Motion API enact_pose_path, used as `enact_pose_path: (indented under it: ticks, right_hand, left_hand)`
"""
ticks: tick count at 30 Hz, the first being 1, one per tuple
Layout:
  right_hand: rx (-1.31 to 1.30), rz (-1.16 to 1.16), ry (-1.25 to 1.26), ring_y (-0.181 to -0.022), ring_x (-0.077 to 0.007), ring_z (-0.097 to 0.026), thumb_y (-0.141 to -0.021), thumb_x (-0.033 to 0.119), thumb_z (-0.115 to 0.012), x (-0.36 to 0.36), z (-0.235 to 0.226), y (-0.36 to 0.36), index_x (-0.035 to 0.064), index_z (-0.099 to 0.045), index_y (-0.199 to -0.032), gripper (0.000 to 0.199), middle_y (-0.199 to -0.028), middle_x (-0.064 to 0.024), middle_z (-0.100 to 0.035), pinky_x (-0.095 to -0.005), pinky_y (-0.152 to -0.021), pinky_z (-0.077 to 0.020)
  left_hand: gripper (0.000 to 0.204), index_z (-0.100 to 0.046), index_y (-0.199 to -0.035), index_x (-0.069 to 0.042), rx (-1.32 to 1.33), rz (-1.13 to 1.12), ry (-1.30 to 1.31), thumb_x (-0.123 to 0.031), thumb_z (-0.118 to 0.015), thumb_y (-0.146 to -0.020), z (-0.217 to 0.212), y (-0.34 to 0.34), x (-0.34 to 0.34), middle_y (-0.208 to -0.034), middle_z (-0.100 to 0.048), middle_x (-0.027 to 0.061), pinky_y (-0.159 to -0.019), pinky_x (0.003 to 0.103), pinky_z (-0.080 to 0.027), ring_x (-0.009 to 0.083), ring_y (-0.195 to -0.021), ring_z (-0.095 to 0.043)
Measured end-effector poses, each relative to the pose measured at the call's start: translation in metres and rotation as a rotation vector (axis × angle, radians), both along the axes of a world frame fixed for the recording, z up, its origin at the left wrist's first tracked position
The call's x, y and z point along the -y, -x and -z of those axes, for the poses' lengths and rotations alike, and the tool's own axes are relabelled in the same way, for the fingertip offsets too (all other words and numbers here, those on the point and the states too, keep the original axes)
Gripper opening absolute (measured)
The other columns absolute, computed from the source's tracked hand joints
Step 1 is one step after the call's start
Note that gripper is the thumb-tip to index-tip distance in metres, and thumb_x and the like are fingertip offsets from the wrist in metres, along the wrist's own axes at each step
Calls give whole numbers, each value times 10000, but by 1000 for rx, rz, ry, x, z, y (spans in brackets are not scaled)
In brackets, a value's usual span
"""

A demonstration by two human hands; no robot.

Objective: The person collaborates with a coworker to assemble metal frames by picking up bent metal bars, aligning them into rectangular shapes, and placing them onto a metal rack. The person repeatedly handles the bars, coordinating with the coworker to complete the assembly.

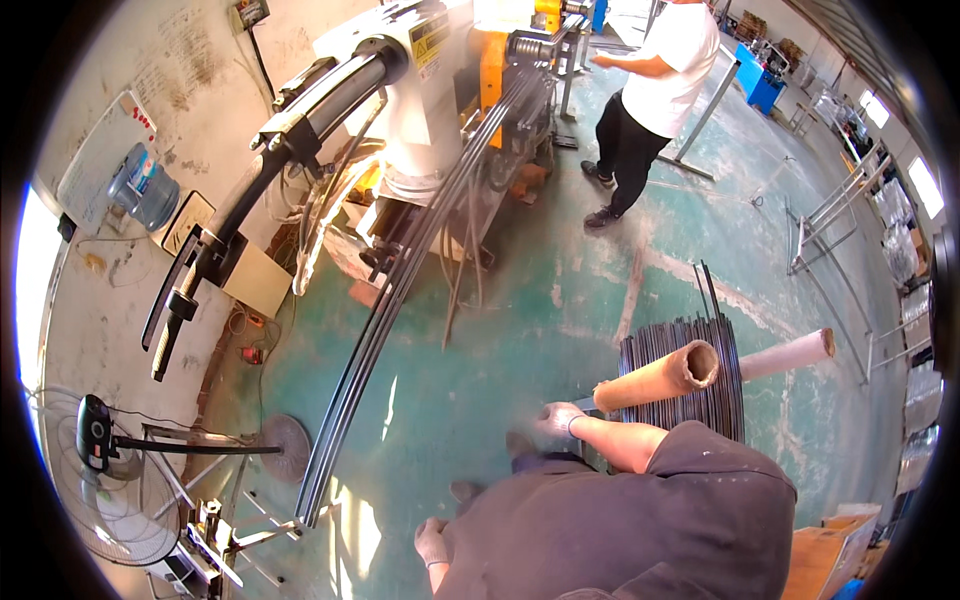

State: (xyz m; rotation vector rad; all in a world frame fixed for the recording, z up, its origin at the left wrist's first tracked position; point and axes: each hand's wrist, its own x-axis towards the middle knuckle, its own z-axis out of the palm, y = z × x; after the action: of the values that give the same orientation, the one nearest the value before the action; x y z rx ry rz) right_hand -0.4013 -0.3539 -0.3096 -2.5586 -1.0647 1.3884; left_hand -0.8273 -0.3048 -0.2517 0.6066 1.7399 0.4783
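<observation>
My left hand [432, 543], in a pale glove, hangs low in front of my dark shirt [630, 520], its fingers curled with nothing visible in them. My right hand [562, 418], gloved too, is out beside the near end of an orange-brown cardboard tube [655, 378]. Its fingers look loosely apart, and no object shows in it. Under the tube lies a thick bundle of dark metal rods [690, 400], with a couple sticking out at the far end. Several long rods [385, 300] slope from the machine down to the lower left, apart from both hands.
A white machine [420, 110] with a black arm [240, 200] stands at the upper left. A standing fan [110, 480] is at the lower left. Farther off stands a person in a white shirt [675, 70]. A pale tube [790, 353] juts right; a cardboard box [825, 555] sits lower right.
</observation>
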Motion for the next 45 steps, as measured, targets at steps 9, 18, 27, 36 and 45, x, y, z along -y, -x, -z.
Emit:
enact_pose_path:
  ticks: [9,18,27,36,45]
  right_hand:
    - [63,112,45,-1211,-340,-712,-887,451,-698,48,22,-5,98,-764,-1269,524,-1260,-173,-761,-444,-1053,-544]
    - [49,239,-20,-1204,-371,-704,-869,440,-687,78,25,50,68,-767,-1240,532,-1245,-216,-751,-449,-1056,-539]
    - [89,225,-6,-1161,-342,-726,-879,476,-694,93,34,59,91,-791,-1206,514,-1217,-193,-767,-430,-1043,-547]
    - [-27,273,25,-1251,-367,-685,-879,428,-690,85,32,51,59,-757,-1272,543,-1304,-218,-729,-457,-1071,-527]
    - [6,193,-3,-1199,-369,-711,-880,433,-676,74,23,38,74,-772,-1243,519,-1259,-215,-748,-459,-1033,-547]
  left_hand:
    - [147,-583,-1113,-35,185,-125,-130,-144,-629,-1026,80,73,-51,-851,-706,144,-542,393,-547,260,-614,-656]
    - [129,-649,-1070,-44,-2,267,-242,-117,-668,-966,170,169,-25,-818,-716,142,-585,402,-543,253,-656,-670]
    - [141,-731,-895,5,-162,598,-480,-132,-700,-900,182,169,-18,-816,-724,75,-716,328,-531,183,-746,-653]
    - [121,-718,-971,31,-206,621,-446,-66,-691,-904,138,152,-18,-828,-726,80,-684,327,-532,188,-746,-669]
    - [191,-718,-1011,64,-103,256,-251,-85,-673,-900,117,115,-23,-859,-751,133,-741,346,-575,221,-801,-719]
